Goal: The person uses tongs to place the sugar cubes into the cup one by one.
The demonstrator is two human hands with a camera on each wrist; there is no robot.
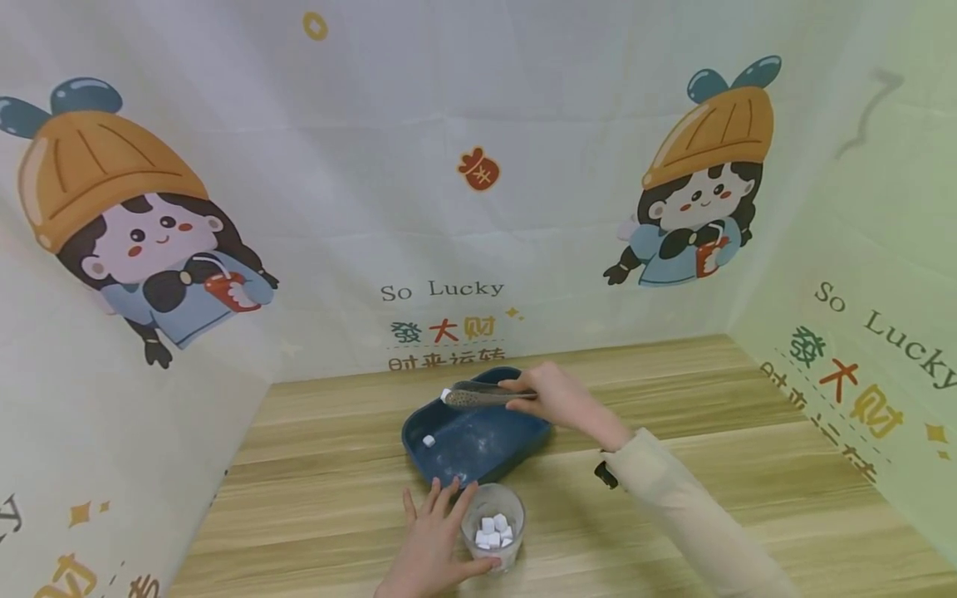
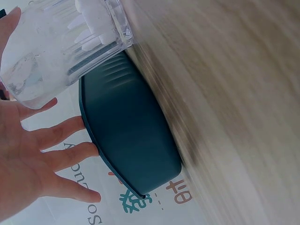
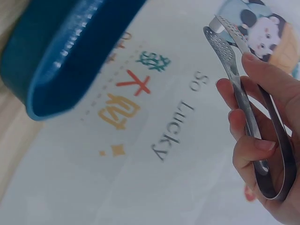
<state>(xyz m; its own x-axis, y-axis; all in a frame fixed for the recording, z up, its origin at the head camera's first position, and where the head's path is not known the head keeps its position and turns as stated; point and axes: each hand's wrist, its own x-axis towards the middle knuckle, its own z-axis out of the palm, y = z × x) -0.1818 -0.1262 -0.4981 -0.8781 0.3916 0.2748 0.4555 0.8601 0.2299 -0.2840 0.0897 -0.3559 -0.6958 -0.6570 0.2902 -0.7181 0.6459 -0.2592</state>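
My right hand (image 1: 562,399) grips metal tongs (image 3: 243,103) with perforated tips, and a small white cube (image 3: 216,24) is pinched at their end. The tongs and cube are above the dark blue tray (image 1: 478,448), inside which one more white cube (image 1: 429,441) lies near the left wall. A clear cup (image 2: 42,61) with several white cubes (image 1: 489,538) at its bottom stands close in front of the tray. My left hand (image 1: 434,540) has its fingers spread straight, the fingertips at the tray's near rim, and its thumb beside the cup.
Below lies a wood-grain tabletop (image 1: 314,498). A printed cloth backdrop (image 1: 553,249) rises behind the tray and along both sides. Near the right sleeve (image 1: 673,490) a small black object (image 1: 606,475) shows.
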